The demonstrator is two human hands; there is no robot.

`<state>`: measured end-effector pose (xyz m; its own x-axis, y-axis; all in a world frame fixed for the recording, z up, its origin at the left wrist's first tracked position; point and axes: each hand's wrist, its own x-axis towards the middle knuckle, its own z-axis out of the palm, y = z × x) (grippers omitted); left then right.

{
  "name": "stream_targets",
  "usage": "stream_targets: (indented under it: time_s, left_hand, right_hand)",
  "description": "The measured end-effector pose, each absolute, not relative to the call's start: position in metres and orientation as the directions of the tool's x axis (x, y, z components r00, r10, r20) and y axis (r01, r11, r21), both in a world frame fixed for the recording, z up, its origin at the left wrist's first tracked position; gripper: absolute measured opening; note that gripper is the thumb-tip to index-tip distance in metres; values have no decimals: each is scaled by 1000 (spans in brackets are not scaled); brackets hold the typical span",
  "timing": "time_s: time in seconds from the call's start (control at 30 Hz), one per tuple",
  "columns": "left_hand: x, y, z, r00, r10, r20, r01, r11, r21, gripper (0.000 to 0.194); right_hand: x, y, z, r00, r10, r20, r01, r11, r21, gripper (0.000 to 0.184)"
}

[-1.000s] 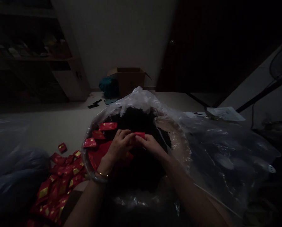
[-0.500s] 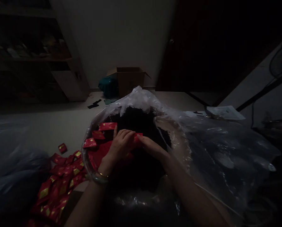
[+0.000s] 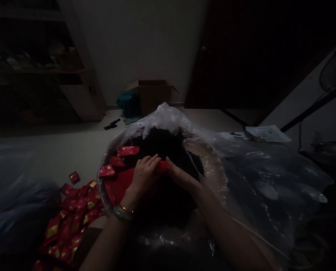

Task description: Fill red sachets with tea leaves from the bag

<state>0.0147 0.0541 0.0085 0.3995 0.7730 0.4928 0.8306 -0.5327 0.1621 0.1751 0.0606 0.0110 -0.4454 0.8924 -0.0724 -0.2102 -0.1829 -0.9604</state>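
Between my two hands is a small red packet, held over dark loose leaves that look like dried tea. My left hand is closed around the packet's left side, its fingertips partly hidden. On the other side, my right hand presses the packet with its thumb and fingers. Left of the hands, several red packets lie on the leaves by the rim. A larger red patch of flat packets sits beneath them. The leaves fill a round container lined with a clear plastic bag.
Many red and gold packets are heaped at the lower left, with a single packet apart on the floor. An open cardboard box and a teal bag stand by the wall. Clear plastic sheeting spreads to the right.
The red packet has sunk lower between my hands and shows less. My left hand has turned over it, fingers now closer together; the right thumb has lifted more upright.
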Motion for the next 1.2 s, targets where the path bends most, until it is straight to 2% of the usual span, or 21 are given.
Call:
stream_targets:
  time_s: [0.23, 0.3, 0.37, 0.43, 0.47, 0.53, 0.6, 0.63, 0.73, 0.8, 0.87, 0.93, 1.0, 1.07, 1.13, 1.2]
  left_hand:
    - [9, 61, 6, 319, 780, 539, 789, -533, 305, 41]
    - [8, 63, 5, 246, 814, 526, 797, -479, 368, 44]
    - [7, 65, 5, 168, 849, 501, 799, -415, 435, 46]
    - [7, 66, 5, 93, 873, 479, 785, -360, 504, 47]
    - [6, 67, 5, 63, 879, 473, 772, -343, 534, 46]
    - [5, 69, 5, 22, 880, 474, 742, -332, 582, 45]
    - [3, 71, 3, 2, 875, 485, 713, -341, 612, 45]
    - [3, 72, 2, -2, 873, 488, 700, -347, 625, 45]
    - [1, 75, -3, -12, 886, 464, 660, -342, 669, 47]
    - [0, 76, -6, -18, 905, 424, 634, -318, 705, 49]
    - [-1, 77, -8, -18, 926, 377, 605, -290, 742, 50]
    - [-1, 77, -8, -3, 944, 329, 572, -268, 775, 49]
    - [-2, 75, -5, 15, 960, 280, 538, -244, 807, 46]
    - [-2, 74, -2, 19, 971, 238, 517, -213, 829, 44]
    - [-4, 73, 2, 13, 977, 215, 514, -191, 836, 43]
    - [-8, 71, 5, 11, 979, 204, 517, -180, 837, 43]
  right_hand:
    - [174, 56, 25, -504, 862, -50, -231, -191, -954, 61]
    - [179, 58, 31, -435, 899, -45, -208, -148, -967, 63]
    - [186, 60, 36, -242, 970, -29, -164, -71, -984, 61]
    - [191, 61, 36, -105, 992, -76, -42, -81, -996, 53]
    - [191, 61, 35, -128, 982, -142, 57, -136, -989, 47]
    - [190, 59, 31, -290, 907, -306, 362, -192, -912, 36]
    - [186, 57, 26, -407, 819, -405, 651, -51, -758, 25]
    - [184, 56, 24, -424, 807, -410, 732, 39, -681, 22]
    - [184, 58, 19, -406, 839, -362, 810, 146, -568, 19]
    - [189, 62, 14, -371, 874, -315, 833, 163, -529, 23]
    - [195, 67, 6, -317, 909, -272, 870, 165, -465, 36]
    - [199, 71, -5, -254, 934, -252, 893, 126, -433, 59]
    - [199, 76, -16, -199, 948, -249, 887, 66, -458, 82]
    - [196, 80, -25, -159, 957, -241, 868, 19, -495, 97]
    - [190, 83, -30, -136, 961, -242, 856, -9, -518, 101]
    - [184, 83, -32, -148, 959, -241, 851, -1, -526, 96]
